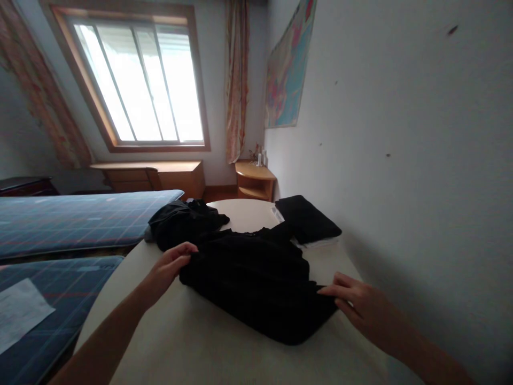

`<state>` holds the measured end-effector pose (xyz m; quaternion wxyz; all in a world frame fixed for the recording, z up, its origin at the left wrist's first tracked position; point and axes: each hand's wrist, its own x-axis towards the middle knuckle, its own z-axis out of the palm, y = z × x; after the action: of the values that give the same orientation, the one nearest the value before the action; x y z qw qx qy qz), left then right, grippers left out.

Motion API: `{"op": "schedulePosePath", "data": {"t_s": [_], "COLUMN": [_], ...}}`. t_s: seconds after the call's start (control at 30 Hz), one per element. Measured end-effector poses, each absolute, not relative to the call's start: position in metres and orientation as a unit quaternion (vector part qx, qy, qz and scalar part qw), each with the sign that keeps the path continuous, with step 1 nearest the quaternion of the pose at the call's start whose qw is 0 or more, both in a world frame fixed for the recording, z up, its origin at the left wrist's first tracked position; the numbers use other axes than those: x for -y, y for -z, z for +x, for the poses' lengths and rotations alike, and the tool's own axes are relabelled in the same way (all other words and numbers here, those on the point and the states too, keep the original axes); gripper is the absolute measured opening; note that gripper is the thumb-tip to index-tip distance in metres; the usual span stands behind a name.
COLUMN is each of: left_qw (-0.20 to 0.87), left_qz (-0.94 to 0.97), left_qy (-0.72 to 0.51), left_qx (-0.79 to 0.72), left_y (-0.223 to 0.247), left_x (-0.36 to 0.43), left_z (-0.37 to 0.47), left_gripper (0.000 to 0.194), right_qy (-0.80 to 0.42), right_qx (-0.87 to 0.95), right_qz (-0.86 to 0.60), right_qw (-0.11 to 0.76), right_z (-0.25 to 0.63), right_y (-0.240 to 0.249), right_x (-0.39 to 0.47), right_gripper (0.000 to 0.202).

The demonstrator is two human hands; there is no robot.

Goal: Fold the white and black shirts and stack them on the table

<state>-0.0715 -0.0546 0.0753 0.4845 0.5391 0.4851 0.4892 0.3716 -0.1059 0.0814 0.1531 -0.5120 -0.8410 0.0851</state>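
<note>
A black garment (252, 278), possibly a shirt, lies partly folded on the pale round table (160, 342). My left hand (170, 266) pinches its left edge between thumb and fingers. At the opposite side, my right hand (352, 299) grips the garment's right edge and holds that corner a little raised. Dark folds hide much of the garment's shape. Behind its left part sits a crumpled pile of black clothes (180, 219). A neatly folded black garment (306, 216) rests at the back right, on top of something white.
A white wall (420, 214) runs close along the table's right side. Two plaid mattresses (80, 222) stand to the left, and a sheet of paper (24, 310) lies on the nearer one. Beyond the table are a wooden desk (180, 174) and a corner shelf (256, 171).
</note>
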Motion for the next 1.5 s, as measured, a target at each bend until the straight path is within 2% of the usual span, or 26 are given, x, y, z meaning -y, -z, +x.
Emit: {"op": "schedulePosePath", "data": {"t_s": [0.2, 0.33, 0.47, 0.53, 0.6, 0.7, 0.8, 0.93, 1.03, 1.1, 1.17, 1.27, 1.33, 1.4, 1.5], "left_qw": [0.569, 0.538, 0.548, 0.561, 0.526, 0.436, 0.42, 0.397, 0.288, 0.239, 0.253, 0.31, 0.333, 0.323, 0.237], "left_qz": [0.661, 0.727, 0.745, 0.729, 0.733, 0.749, 0.779, 0.833, 0.878, 0.891, 0.893, 0.894, 0.894, 0.892, 0.883], "left_qy": [-0.225, -0.035, 0.073, 0.067, 0.005, -0.068, -0.016, 0.028, -0.019, -0.038, -0.034, -0.015, -0.008, -0.032, -0.098], "left_qx": [-0.434, -0.424, -0.374, -0.387, -0.432, -0.494, -0.466, -0.384, -0.381, -0.383, -0.371, -0.323, -0.3, -0.315, -0.394], "left_y": [-0.057, -0.061, -0.073, -0.076, -0.079, -0.082, -0.082, -0.072, -0.063, -0.061, -0.063, -0.065, -0.063, -0.058, -0.044], "left_x": [0.103, 0.129, 0.142, 0.141, 0.138, 0.138, 0.144, 0.149, 0.147, 0.146, 0.148, 0.154, 0.154, 0.148, 0.133], "left_z": [-0.102, -0.096, -0.078, -0.069, -0.06, -0.041, -0.02, -0.003, 0.001, 0.001, 0.001, 0.002, 0.002, 0.002, -0.002], "left_gripper": [0.033, 0.014, 0.017, 0.017, 0.022, 0.034, 0.04, 0.036, 0.034, 0.041, 0.043, 0.028, 0.026, 0.027, 0.046], "right_qy": [-0.091, -0.106, -0.16, -0.173, -0.183, -0.208, -0.227, -0.242, -0.245, -0.262, -0.297, -0.339, -0.333, -0.295, -0.232], "right_qx": [0.836, 0.852, 0.868, 0.868, 0.866, 0.871, 0.871, 0.857, 0.853, 0.849, 0.839, 0.836, 0.849, 0.861, 0.867], "right_qz": [-0.515, -0.495, -0.46, -0.457, -0.458, -0.439, -0.432, -0.452, -0.46, -0.459, -0.456, -0.427, -0.409, -0.413, -0.433], "right_qw": [0.167, 0.133, 0.098, 0.088, 0.085, 0.074, 0.056, 0.047, 0.034, 0.011, -0.026, -0.067, -0.03, 0.037, 0.081], "right_z": [0.411, 0.421, 0.415, 0.408, 0.398, 0.384, 0.373, 0.366, 0.363, 0.361, 0.358, 0.35, 0.343, 0.337, 0.332], "right_y": [-0.075, -0.068, -0.07, -0.074, -0.078, -0.079, -0.078, -0.075, -0.072, -0.07, -0.069, -0.071, -0.075, -0.078, -0.077], "right_x": [0.106, 0.118, 0.135, 0.139, 0.14, 0.14, 0.14, 0.138, 0.138, 0.14, 0.143, 0.145, 0.142, 0.135, 0.122], "right_gripper": [0.032, 0.028, 0.022, 0.014, 0.009, 0.025, 0.035, 0.025, 0.019, 0.015, 0.01, 0.008, 0.01, 0.022, 0.042]}}
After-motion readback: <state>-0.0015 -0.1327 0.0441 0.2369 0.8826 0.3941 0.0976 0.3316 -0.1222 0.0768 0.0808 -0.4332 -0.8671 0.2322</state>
